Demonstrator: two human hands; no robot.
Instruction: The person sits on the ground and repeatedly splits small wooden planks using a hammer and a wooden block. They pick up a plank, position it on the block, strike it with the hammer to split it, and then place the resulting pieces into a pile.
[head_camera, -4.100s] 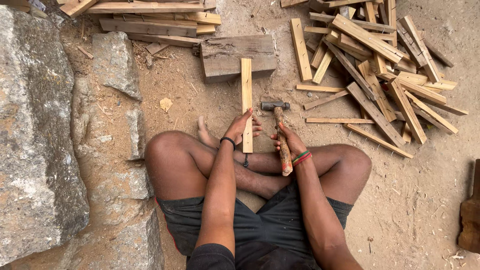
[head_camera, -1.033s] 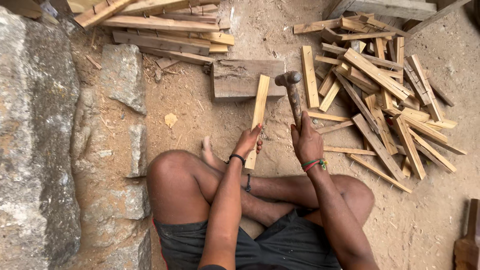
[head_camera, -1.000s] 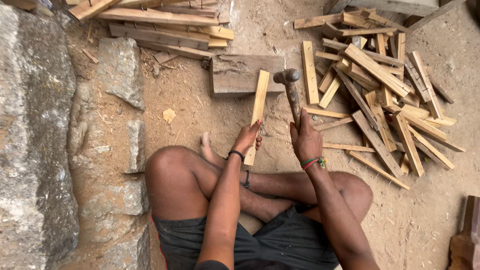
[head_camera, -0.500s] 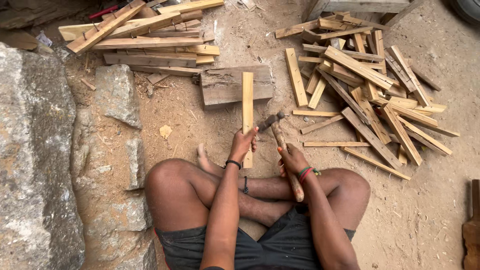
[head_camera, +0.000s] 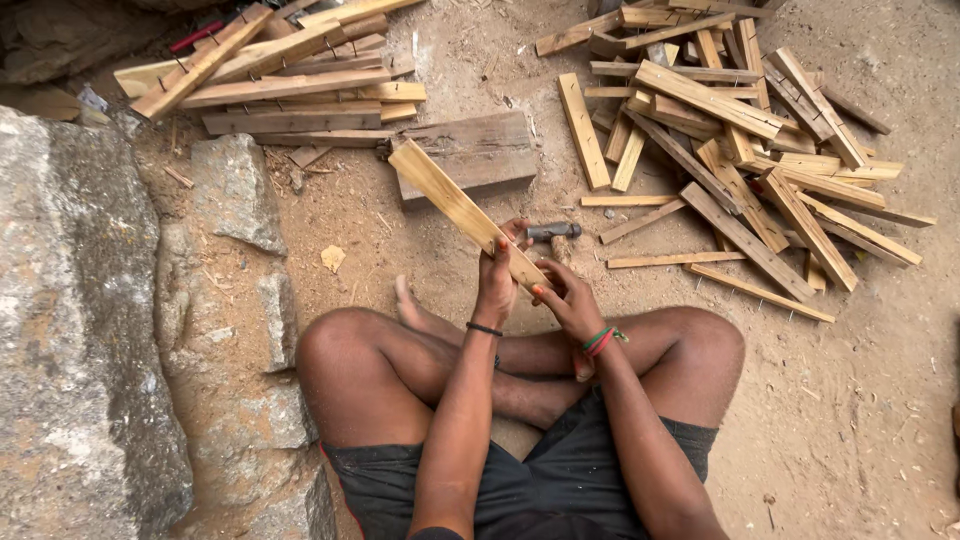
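Note:
I sit cross-legged on bare dirt. My left hand (head_camera: 495, 285) grips the lower part of a pale wooden slat (head_camera: 440, 190), which is lifted and slants up to the left over a thick grey wooden block (head_camera: 480, 150). My right hand (head_camera: 572, 305) is closed round the handle of a hammer; its fingertips touch the slat's lower end. The metal hammer head (head_camera: 553, 232) shows just beyond my hands, low over the ground. Most of the handle is hidden under my hand.
A loose heap of wooden slats (head_camera: 740, 150) lies to the right. More slats are stacked in a pile of boards (head_camera: 280, 80) at the top left. A big grey rock (head_camera: 70, 330) and smaller stones (head_camera: 235, 190) line the left side.
The hammer, raised a second ago, has come down by my knees. The slat, which lay straight towards the block, is now lifted in my left hand and swung up to the left.

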